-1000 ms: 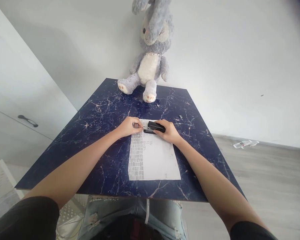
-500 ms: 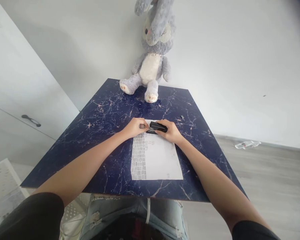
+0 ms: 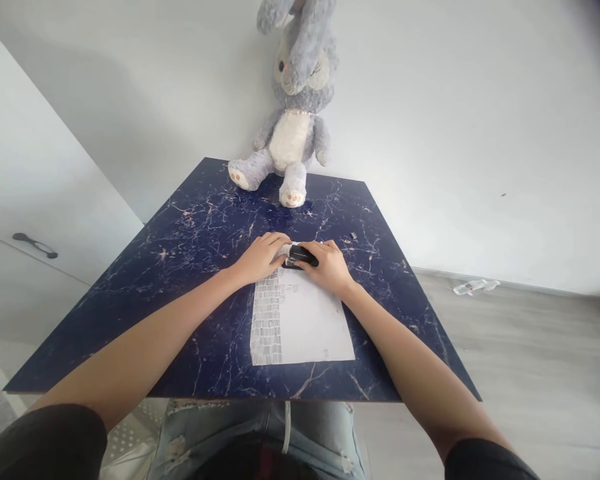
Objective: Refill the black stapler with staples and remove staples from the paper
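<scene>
A white printed sheet of paper point(image 3: 300, 320) lies on the dark blue marbled table point(image 3: 200, 227). At the sheet's far edge sits a small black stapler point(image 3: 300, 255). My right hand point(image 3: 327, 267) is closed on the stapler from the right. My left hand point(image 3: 260, 257) rests with its fingers on the sheet's far left corner, its fingertips right next to the stapler's front end. Part of the stapler is hidden under my fingers.
A grey and white plush rabbit point(image 3: 290, 113) sits at the table's far edge against the white wall. A tiny dark object point(image 3: 354, 235) lies on the table to the right. A white cabinet with a black handle point(image 3: 35, 245) stands at the left. Clear plastic litter point(image 3: 473, 287) lies on the floor.
My left hand has slid right onto the paper's corner until it meets the stapler. The right hand has kept hold of the stapler. My head has shifted slightly.
</scene>
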`<state>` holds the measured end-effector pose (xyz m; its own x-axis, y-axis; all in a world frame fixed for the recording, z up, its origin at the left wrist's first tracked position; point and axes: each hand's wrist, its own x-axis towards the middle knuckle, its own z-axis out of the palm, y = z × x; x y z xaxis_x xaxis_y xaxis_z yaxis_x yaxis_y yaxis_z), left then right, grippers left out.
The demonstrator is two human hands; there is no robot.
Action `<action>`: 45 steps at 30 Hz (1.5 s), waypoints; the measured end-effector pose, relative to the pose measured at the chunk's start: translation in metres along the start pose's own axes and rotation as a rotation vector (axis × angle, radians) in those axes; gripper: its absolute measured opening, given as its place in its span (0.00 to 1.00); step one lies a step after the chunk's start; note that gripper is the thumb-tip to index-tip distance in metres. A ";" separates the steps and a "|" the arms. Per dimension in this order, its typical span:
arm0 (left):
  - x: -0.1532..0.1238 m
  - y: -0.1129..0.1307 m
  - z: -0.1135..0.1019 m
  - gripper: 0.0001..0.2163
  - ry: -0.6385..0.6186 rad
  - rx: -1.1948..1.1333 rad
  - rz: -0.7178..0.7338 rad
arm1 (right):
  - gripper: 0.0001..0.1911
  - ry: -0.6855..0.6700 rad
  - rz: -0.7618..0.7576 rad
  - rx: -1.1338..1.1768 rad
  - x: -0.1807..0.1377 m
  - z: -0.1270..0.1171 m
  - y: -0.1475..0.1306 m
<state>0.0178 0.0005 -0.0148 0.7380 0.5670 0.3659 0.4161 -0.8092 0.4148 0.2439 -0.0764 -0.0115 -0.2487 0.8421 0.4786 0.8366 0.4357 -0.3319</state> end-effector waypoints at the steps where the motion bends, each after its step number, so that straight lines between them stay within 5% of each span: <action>1: -0.002 -0.001 0.001 0.20 -0.051 0.042 0.000 | 0.16 0.018 0.013 -0.004 0.000 -0.002 -0.001; 6: -0.007 -0.007 -0.003 0.21 -0.240 0.174 0.005 | 0.16 0.172 0.161 -0.043 -0.002 -0.030 0.015; 14: -0.005 0.009 -0.011 0.15 -0.080 0.217 0.060 | 0.16 0.045 0.231 -0.059 -0.009 -0.054 0.052; 20: -0.011 0.014 0.001 0.24 -0.299 0.100 0.199 | 0.17 -0.040 0.139 0.080 -0.007 -0.044 0.046; 37: -0.014 0.026 0.000 0.38 -0.388 0.101 0.205 | 0.15 -0.091 0.122 0.202 -0.004 -0.052 0.029; 45: -0.013 0.024 0.004 0.35 -0.396 0.093 0.199 | 0.13 -0.177 0.010 0.208 -0.002 -0.045 0.010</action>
<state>0.0204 -0.0273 -0.0134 0.9475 0.3106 0.0763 0.2777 -0.9174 0.2851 0.2747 -0.0880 0.0206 -0.3376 0.8812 0.3310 0.7259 0.4676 -0.5045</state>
